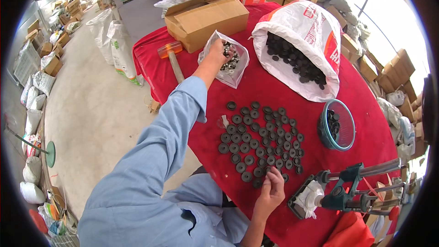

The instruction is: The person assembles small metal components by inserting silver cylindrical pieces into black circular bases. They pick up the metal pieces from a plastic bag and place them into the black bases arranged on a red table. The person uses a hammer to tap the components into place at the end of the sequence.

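Observation:
My left hand (221, 54) reaches into an open clear plastic bag (239, 74) of small shiny metal pieces (232, 62). Its fingers curl down among the pieces, and the fingertips are partly hidden. Many round black discs (244, 147), each with a small centre hole, lie spread flat on the red cloth in loose rows. At the near edge of these discs, my right hand (270, 191) has its thumb and fingers pressed together. Whatever may sit in that pinch is too small to make out.
A mallet (175, 64) with an orange head lies left of the bag, by a cardboard box (206, 20). A white sack (297, 41) spills black discs. Right of them stand a teal basket (337, 126) and a green hand press (347, 192). Red cloth (366, 105) covers the table.

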Motion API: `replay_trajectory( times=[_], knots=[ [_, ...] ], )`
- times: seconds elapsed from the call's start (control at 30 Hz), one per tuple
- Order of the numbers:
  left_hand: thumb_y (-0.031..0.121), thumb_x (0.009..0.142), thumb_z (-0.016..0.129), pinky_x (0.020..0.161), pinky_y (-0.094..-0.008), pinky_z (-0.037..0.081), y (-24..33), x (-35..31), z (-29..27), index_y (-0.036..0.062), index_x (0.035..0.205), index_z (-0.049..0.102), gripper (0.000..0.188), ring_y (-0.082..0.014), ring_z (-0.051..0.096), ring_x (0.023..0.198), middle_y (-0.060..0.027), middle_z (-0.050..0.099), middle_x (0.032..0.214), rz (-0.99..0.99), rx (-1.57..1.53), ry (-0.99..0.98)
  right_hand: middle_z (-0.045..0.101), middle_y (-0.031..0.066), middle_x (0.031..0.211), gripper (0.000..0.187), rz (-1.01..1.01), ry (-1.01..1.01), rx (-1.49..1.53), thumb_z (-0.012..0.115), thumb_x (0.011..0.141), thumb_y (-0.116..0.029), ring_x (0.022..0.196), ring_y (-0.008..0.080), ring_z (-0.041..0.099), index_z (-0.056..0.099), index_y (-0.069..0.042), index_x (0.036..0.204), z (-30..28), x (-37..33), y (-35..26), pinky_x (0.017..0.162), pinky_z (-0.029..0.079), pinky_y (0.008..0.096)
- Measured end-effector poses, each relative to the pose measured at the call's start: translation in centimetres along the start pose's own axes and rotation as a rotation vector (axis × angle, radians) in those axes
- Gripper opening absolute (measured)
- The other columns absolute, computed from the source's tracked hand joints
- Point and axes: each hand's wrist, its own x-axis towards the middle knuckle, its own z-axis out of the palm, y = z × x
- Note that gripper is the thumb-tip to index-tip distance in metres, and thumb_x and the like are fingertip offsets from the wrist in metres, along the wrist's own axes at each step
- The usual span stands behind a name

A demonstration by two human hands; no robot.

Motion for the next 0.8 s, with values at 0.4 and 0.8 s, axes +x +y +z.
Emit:
replay_trajectory(
  times=[0.4, 0.8],
  knots=[
    [0.029, 0.097, 0.052, 0.042, -0.0287, 0.047, 0.7, -3.0, 0.1, 0.0027, 0.099, 0.058, 0.027, -0.0205, 0.06, 0.058, -0.0112, 0.061, 0.077, -0.16, -0.085, -0.146, 0.067, 0.019, 0.132, 0.028, 0.208, -0.119, 0.484, 0.059, 0.097, 0.004, 0.121, 0.023, 0.066, 0.069, 0.009, 0.122, 4.5, 4.6, -7.0, 0.105, 0.056, 0.0375],
    [0.035, 0.105, 0.056, 0.039, -0.0214, 0.039, -13.1, -26.8, -1.6, 0.0046, 0.101, 0.066, 0.033, -0.0101, 0.055, 0.053, -0.0057, 0.066, 0.078, -0.582, 0.414, -0.51, 0.075, 0.0136, 0.115, 0.037, 0.021, -0.26, -0.194, 0.074, 0.098, -0.017, 0.093, 0.0164, 0.075, 0.071, 0.005, 0.128, 3.5, 11.3, -6.4, 0.081, 0.06, 0.0307]
  ],
)
